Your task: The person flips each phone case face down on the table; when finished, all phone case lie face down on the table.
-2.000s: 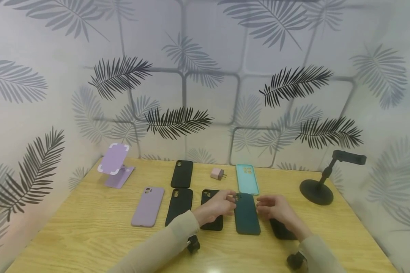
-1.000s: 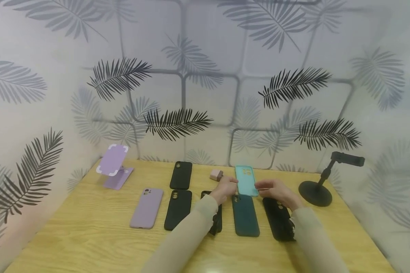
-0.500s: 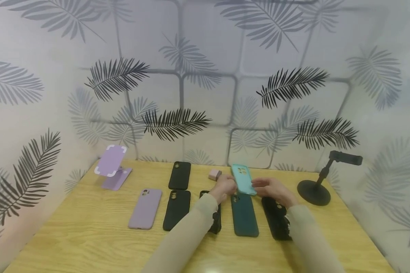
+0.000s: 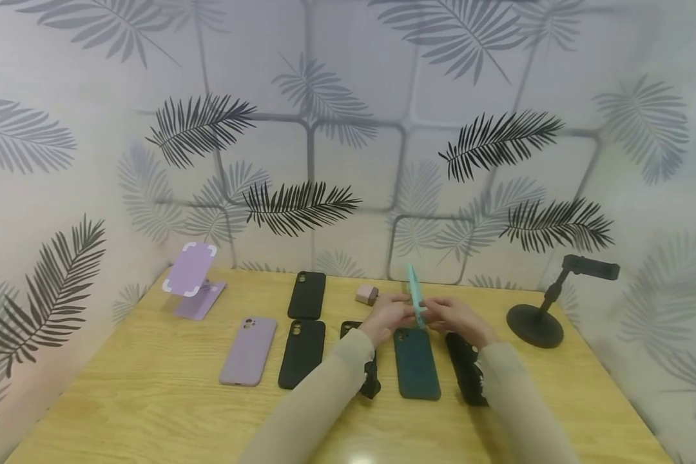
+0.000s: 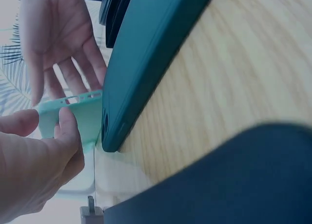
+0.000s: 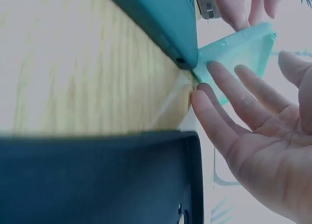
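A: Looking across the wooden table (image 4: 151, 386) first, the phone cases are lying in two rows, with a black stand (image 4: 538, 322) at the right and a lilac phone stand (image 4: 193, 283) at the left.

B: And the action is happening at the middle, where both hands are meeting over the dark green case (image 4: 416, 364).

A: That's where the mint case (image 4: 414, 298) is standing on edge, raised just above the top end of the dark green one, with a small pink charger (image 4: 367, 295) sitting just beside.

B: The left hand (image 4: 390, 317) is pinching it, thumb and forefinger curled onto the lower edge; the left wrist view is showing that clearly.

A: The right hand (image 4: 455, 320) is lying against the other face with fingers fairly straight, touching and steadying rather than clamping.

B: Judging from that, the grip is sitting low on a soft shell, so it could be flexing or twisting.

A: I'd say keeping the pinch near the rim and letting the right fingers support the flat face is the way to handle it.

B: And keeping it clear of the dark green case and the black case (image 4: 466, 374) beneath the right wrist.
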{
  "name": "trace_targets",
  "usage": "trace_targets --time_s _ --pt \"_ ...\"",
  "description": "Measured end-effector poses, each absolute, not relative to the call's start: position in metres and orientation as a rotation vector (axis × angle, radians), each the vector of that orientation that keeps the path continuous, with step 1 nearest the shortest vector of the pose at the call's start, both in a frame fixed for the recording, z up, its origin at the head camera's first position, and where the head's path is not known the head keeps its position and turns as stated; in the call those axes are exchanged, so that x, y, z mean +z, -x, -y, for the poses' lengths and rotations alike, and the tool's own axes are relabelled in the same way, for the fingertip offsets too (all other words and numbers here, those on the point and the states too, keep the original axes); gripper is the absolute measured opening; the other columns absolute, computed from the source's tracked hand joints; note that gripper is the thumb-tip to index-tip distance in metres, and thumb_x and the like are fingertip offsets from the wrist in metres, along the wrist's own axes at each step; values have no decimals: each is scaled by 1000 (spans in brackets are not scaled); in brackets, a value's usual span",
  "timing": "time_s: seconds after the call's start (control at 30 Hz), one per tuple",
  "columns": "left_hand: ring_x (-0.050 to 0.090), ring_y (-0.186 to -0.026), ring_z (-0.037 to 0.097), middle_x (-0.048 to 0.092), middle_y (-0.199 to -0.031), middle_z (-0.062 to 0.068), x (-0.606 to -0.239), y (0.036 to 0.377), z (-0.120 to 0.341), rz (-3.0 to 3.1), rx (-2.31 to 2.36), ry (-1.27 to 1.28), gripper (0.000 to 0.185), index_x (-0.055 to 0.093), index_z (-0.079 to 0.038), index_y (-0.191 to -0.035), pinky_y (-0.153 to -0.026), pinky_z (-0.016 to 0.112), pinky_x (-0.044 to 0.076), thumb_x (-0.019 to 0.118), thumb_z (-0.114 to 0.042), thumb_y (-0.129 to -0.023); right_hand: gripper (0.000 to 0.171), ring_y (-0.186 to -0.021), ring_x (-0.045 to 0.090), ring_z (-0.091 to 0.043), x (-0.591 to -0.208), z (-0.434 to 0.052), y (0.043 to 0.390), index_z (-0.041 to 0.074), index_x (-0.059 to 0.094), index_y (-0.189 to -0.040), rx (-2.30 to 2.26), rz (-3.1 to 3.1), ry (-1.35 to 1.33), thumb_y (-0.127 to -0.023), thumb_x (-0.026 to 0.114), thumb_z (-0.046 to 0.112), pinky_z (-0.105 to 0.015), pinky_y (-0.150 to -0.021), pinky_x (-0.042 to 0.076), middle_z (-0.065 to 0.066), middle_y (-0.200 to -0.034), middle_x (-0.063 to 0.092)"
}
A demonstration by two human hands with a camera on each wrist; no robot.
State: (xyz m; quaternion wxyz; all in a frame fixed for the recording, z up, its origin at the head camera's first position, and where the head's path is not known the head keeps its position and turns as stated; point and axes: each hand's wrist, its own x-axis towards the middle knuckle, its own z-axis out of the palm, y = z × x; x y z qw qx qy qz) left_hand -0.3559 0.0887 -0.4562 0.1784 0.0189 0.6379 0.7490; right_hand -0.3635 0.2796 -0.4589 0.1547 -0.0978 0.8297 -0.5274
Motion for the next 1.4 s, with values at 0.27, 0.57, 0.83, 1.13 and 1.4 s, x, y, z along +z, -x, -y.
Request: trace_targets --time_s 0.27,0.57,0.83,1.13,1.4 --pt "60 -120 27 54 -138 19 -453 353 -93 -1861 2037 -105 46 50 4 -138 -103 38 51 58 2 -93 59 -107 66 -20 -456 -272 365 -6 50 -137 -1588 -2343 213 -103 48 42 -42 -98 54 -16 -123 65" --pt "43 -137 34 38 -152 23 -458 356 -84 -1903 1973 -77 56 40 6 -145 -111 43 43 53 7 -91 49 -97 68 -17 -461 -273 363 -12 49 -135 -1709 -2383 155 -102 53 24 -35 -88 59 -25 -125 62" --pt "35 -142 36 34 -155 23 -462 362 -79 -1908 1918 -61 56 39 4 -147 -115 46 36 51 8 -92 47 -89 69 -17 -463 -278 361 -13 43 -139 -1731 -2439 131 -99 55 8 -34 -82 61 -36 -129 54" --pt "35 -142 36 33 -155 22 -460 361 -72 -1951 1817 -155 55 39 3 -147 -115 45 38 52 3 -94 42 -94 69 -27 -465 -291 360 -19 49 -130 -1519 -2512 162 -97 57 5 -40 -83 60 -33 -121 61" --pt "35 -143 34 34 -155 20 -461 365 -70 -1940 1792 -169 56 38 1 -149 -115 44 37 50 4 -94 43 -102 68 -30 -462 -298 362 -19 47 -132 -1469 -2485 169 -95 57 0 -40 -87 59 -36 -129 55"
